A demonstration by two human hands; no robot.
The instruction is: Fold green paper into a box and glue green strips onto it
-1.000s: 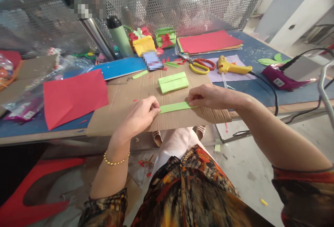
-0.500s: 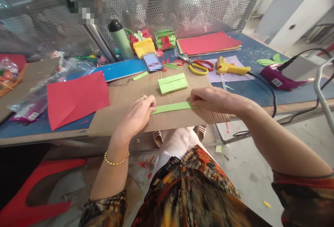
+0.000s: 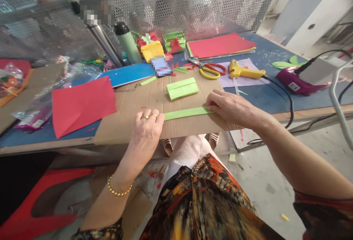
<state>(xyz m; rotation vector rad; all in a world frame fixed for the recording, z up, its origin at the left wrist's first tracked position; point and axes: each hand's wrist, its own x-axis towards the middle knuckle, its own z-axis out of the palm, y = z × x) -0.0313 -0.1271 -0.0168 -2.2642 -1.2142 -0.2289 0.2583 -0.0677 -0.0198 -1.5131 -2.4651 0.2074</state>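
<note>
A narrow light-green paper strip [image 3: 186, 113] lies across the front of a brown cardboard sheet [image 3: 121, 122]. My left hand [image 3: 148, 129], fingers curled with rings showing, grips the strip's left end. At its right end my right hand [image 3: 228, 105] pinches the paper between thumb and fingers. Just beyond the strip rests a folded light-green paper piece [image 3: 182, 88], touched by neither hand. Both fingertips' contact with the strip is partly hidden.
Behind are scissors [image 3: 210, 71], a yellow glue gun [image 3: 244, 71] on lilac paper, stacked coloured sheets [image 3: 222, 45], a phone [image 3: 161, 66] and a green bottle [image 3: 128, 43]. Red paper [image 3: 84, 105] lies left; a purple power strip [image 3: 299, 81] stands right, its cable hanging over the table edge.
My left hand has turned so its back and rings show more. My right hand has shifted slightly right along the strip. The folded green piece stays put.
</note>
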